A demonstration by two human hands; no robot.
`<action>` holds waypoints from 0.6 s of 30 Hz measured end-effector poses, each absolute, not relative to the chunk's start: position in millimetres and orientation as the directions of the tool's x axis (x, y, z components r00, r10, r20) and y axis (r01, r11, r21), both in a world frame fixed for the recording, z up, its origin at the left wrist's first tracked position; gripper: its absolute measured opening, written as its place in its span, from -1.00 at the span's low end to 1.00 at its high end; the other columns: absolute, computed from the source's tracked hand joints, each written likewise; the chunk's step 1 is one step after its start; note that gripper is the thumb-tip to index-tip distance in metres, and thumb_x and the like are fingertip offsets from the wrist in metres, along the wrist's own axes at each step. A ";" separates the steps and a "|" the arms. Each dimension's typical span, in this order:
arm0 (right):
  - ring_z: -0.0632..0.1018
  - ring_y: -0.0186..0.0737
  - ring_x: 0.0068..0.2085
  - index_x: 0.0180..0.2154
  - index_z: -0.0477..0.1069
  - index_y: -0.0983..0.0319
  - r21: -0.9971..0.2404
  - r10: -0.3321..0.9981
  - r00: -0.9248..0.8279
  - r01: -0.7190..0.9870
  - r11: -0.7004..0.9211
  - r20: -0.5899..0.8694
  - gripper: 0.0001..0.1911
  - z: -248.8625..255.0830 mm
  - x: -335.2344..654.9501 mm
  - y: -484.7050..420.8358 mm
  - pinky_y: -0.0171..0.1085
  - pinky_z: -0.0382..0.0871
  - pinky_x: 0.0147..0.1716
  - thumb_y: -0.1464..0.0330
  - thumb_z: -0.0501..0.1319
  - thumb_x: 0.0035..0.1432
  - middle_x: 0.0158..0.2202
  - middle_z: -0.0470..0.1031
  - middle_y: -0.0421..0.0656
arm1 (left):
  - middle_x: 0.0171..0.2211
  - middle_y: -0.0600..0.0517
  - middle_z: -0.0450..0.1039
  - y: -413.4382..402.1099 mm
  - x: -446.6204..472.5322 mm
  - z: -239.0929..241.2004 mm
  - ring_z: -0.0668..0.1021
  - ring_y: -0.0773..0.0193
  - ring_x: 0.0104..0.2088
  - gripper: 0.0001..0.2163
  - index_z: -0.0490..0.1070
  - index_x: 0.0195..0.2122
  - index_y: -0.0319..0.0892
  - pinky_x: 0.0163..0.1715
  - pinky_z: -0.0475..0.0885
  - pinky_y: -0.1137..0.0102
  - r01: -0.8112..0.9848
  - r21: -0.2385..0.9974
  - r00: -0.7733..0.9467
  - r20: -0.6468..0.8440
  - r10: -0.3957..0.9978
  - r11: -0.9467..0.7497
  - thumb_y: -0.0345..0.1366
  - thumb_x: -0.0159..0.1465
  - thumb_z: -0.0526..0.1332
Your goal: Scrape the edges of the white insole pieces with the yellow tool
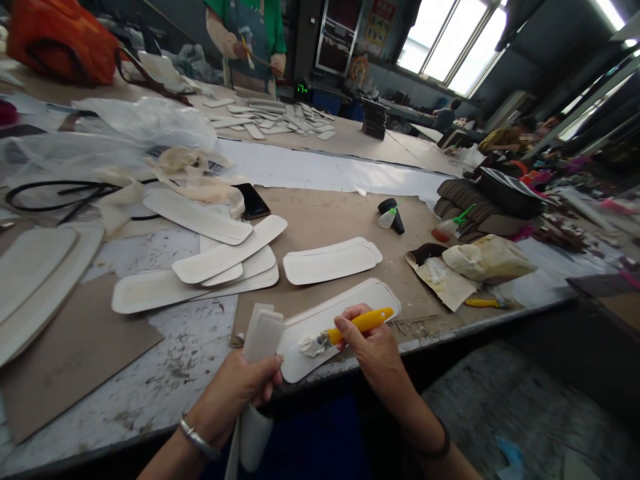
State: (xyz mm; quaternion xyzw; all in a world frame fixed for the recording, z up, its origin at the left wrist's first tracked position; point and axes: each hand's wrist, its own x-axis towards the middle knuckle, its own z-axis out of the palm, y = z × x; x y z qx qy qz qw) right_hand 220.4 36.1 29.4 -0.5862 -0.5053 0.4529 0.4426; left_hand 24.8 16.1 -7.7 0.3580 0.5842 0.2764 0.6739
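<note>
Yellow-handled brush (350, 328) pinched in right hand (373, 347), gluey tip touching white strip (345, 308) on tabletop (320, 220). Left hand (240, 390) gripping stacked white pieces (263, 333) upright, just beside.

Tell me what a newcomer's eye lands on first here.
First the yellow-handled brush in the right hand, its bristles on a white oblong piece at the table's near edge, while the left hand grips more white pieces. Then the loose pile of white pieces mid-table, and the orange bag at far left.
</note>
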 end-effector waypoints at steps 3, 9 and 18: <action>0.42 -0.29 -0.49 -0.42 0.33 0.23 -0.930 0.986 0.147 0.366 0.024 0.083 -0.63 27.1 240.2 37.1 -0.30 0.32 -0.46 0.04 0.24 0.06 -0.53 0.33 -0.24 | -0.76 0.06 0.22 13.7 28.9 -2.7 0.23 0.42 -0.68 -0.61 0.34 -0.67 -0.27 -0.60 0.07 0.50 0.012 0.811 0.116 -0.582 0.805 0.585 0.02 -0.06 0.24; 0.45 -0.21 -0.37 -0.42 0.35 0.24 -0.755 0.915 0.172 0.629 0.183 0.365 -0.69 24.5 278.3 45.4 -0.23 0.34 -0.33 0.12 0.19 0.16 -0.45 0.37 -0.16 | -0.80 0.05 0.20 11.5 35.4 2.0 0.20 0.42 -0.73 -0.60 0.33 -0.72 -0.26 -0.63 0.04 0.49 0.000 0.819 0.019 -0.573 0.819 0.573 0.04 -0.12 0.25; 0.44 -0.27 -0.32 -0.36 0.32 0.23 -0.420 0.753 -0.024 0.818 0.393 0.658 -0.91 37.0 312.4 55.2 -0.29 0.37 -0.28 0.38 0.17 0.23 -0.40 0.37 -0.18 | -0.82 -0.01 0.23 16.0 36.7 -4.7 0.21 0.40 -0.76 -0.54 0.34 -0.76 -0.25 -0.68 0.09 0.47 0.021 0.811 0.040 -0.585 0.810 0.585 0.11 -0.23 0.31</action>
